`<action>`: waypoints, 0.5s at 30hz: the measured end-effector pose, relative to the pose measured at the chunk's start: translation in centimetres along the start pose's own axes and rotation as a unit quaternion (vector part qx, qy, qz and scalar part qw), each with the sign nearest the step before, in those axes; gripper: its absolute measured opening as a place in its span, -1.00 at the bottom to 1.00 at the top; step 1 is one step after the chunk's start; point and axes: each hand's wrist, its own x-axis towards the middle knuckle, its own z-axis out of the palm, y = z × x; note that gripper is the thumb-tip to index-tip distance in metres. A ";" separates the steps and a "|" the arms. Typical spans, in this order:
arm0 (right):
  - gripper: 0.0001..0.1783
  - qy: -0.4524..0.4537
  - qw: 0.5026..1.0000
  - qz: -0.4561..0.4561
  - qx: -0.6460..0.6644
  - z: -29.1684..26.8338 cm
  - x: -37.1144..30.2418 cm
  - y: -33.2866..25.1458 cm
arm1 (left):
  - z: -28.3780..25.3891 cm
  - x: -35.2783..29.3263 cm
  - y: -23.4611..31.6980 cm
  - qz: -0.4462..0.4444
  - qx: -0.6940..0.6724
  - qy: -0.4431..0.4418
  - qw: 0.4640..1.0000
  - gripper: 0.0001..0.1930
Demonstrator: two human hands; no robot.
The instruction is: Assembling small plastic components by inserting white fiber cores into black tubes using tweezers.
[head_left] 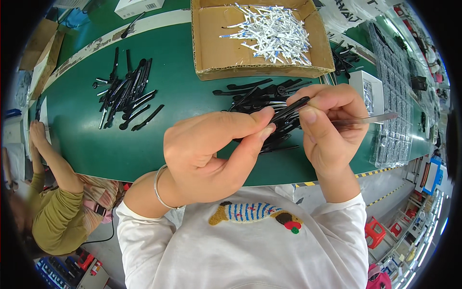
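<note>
Both hands meet in front of my chest over a slim, glossy black part [290,110]. My left hand [207,156] is closed, pinching one end between thumb and forefinger. With thumb and forefinger, my right hand [334,127] pinches near the other end. A flat metal strip [368,120], perhaps the tail of tweezers, sticks out to the right from the same hand; its other end is hidden. Just beyond and below the hands lies a pile of similar black parts [248,100]. Another pile of black parts [130,91] lies farther left on the green table [106,149].
An open cardboard box [219,48] at the back holds many small white-and-blue strips [276,36]. To the right are a small white box [358,82] and a clear compartmented tray [392,111]. Another person's arm [60,161] rests at the table's left edge.
</note>
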 end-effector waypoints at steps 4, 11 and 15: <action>-0.83 0.016 0.998 0.017 -0.054 0.0 0.0 -0.2 | 0.1 0.1 0.1 -0.005 0.007 -0.005 1.000 -0.83; -0.82 -0.012 0.996 -0.004 -0.085 -0.4 0.2 -0.1 | -0.1 0.3 0.4 -0.024 0.033 -0.013 0.999 -0.84; -0.83 -0.014 0.998 -0.038 -0.057 -0.5 0.6 0.4 | -0.2 0.5 0.5 -0.025 0.038 -0.011 0.999 -0.85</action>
